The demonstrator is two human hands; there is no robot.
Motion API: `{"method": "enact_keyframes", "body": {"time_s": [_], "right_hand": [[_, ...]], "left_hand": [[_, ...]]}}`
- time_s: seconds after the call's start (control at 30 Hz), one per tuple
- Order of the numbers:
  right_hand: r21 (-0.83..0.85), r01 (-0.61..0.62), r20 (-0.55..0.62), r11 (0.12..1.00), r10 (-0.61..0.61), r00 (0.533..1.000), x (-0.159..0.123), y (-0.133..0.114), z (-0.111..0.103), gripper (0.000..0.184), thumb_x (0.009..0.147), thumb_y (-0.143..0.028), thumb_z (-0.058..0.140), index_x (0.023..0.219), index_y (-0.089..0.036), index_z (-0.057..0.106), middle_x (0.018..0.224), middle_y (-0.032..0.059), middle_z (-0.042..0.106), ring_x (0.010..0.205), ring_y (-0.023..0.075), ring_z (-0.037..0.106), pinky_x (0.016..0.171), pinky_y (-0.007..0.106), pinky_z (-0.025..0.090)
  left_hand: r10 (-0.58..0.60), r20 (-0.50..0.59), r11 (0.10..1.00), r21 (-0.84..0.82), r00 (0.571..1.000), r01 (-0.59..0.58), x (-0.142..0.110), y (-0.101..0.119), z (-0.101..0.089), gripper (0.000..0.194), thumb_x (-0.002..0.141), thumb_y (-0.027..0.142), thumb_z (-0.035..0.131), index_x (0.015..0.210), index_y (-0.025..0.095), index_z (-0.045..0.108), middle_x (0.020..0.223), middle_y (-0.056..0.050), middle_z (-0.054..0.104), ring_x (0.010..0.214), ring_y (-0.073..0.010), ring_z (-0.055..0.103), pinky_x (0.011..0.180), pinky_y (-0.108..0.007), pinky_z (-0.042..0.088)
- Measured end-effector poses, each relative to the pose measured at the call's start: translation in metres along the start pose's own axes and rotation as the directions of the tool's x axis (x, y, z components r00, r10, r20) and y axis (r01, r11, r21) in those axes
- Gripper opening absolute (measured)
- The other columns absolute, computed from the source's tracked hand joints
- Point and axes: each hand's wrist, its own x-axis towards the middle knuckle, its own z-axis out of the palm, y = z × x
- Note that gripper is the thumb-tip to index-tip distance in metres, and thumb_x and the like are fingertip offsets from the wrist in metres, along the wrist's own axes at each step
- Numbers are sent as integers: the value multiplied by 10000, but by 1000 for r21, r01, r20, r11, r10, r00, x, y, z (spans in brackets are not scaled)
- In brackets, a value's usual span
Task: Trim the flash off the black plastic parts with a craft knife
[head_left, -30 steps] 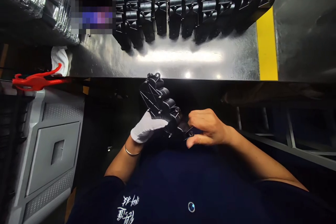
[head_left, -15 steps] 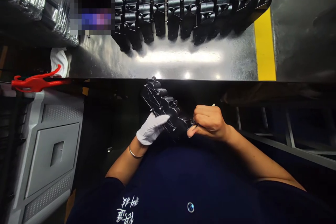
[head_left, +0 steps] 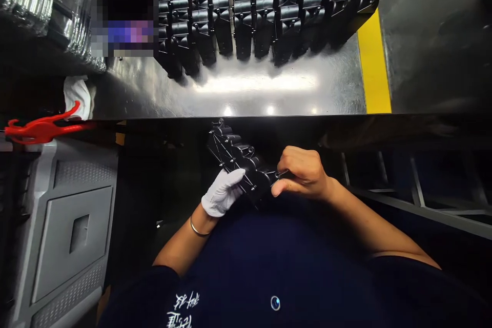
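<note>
My left hand point(head_left: 223, 192), in a white glove, grips a black ribbed plastic part point(head_left: 235, 156) from below and holds it in front of my body, just under the table edge. My bare right hand point(head_left: 303, 171) is closed in a pinch against the part's near right end. A thin tool showed in that hand a moment ago; now it is hidden by the fingers. On the shiny metal table point(head_left: 249, 89) beyond, several rows of the same black parts point(head_left: 265, 10) stand packed together at the far side.
A yellow stripe point(head_left: 372, 61) marks the table's right edge. A red plastic piece point(head_left: 38, 128) lies on a grey cabinet point(head_left: 69, 225) at my left, with white cloth point(head_left: 77, 95) behind it. Clear plastic bags point(head_left: 46, 0) hang at the far left. A metal frame point(head_left: 423, 200) runs below right.
Both hands and the black part have drifted slightly toward the table edge. My right hand turned and tightened its pinch at the part's end; the thin tool tip no longer shows.
</note>
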Motion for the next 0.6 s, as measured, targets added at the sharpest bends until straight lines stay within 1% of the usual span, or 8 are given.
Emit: {"method": "enact_keyframes", "body": {"time_s": [0.07,0.2,0.27,0.33,0.4,0.47,0.53,0.6], "right_hand": [[-9,-4,-16,1000,4,1000,2,-2,0,499,939,-601,568,652,-199,500,562,-10,469,515,131,425,480,285,279],[-14,13,45,1000,-13,999,4,-4,-1,570,988,-553,517,556,-201,393,526,-21,388,490,124,352,475,299,233],[-35,3,42,999,-1,999,4,-4,-1,576,985,-564,518,554,-202,395,527,-19,397,493,125,362,478,298,239],[-55,-25,8,998,25,1000,4,-3,-1,548,968,-601,522,598,-202,453,553,-11,443,517,133,401,491,291,268],[-59,-38,-19,998,36,999,4,-2,0,526,960,-612,527,636,-200,486,573,-6,464,535,137,422,503,288,285],[-61,-24,-12,998,23,1000,3,-3,1,538,968,-587,532,605,-199,450,555,-14,433,519,130,397,494,291,264],[-51,-22,5,998,22,1000,3,-4,3,578,974,-569,532,557,-198,386,529,-21,392,497,123,361,480,300,228],[42,-41,30,998,40,999,2,-4,4,597,974,-574,530,541,-196,370,519,-25,380,485,117,351,473,298,227]], "left_hand": [[-17,2,1000,-22,1000,17,0,-1,0,372,643,243,844,977,133,723,917,-58,760,796,-201,713,761,-304,569],[-43,-19,996,-76,999,42,0,-6,0,358,696,232,807,1020,114,712,910,-66,759,837,-211,719,874,-337,555],[-72,-21,992,-103,997,70,-1,-8,1,309,731,235,779,1004,106,713,902,-70,758,847,-209,719,912,-346,548],[-96,-23,988,-127,995,92,0,-9,3,232,753,219,757,954,109,718,875,-60,760,810,-187,719,898,-326,556],[-102,-24,986,-137,994,98,0,-8,4,183,752,201,753,909,112,720,843,-52,761,761,-170,716,849,-300,572],[-87,-31,988,-128,996,82,0,-7,5,182,746,193,757,904,112,720,840,-55,762,763,-172,717,826,-291,577],[-55,-48,993,-108,997,50,1,-6,4,199,748,204,758,924,122,719,852,-51,763,783,-177,719,847,-300,572],[-40,-52,996,-84,998,36,1,-5,3,220,738,232,774,926,132,718,854,-43,762,802,-184,720,871,-311,566]]}}
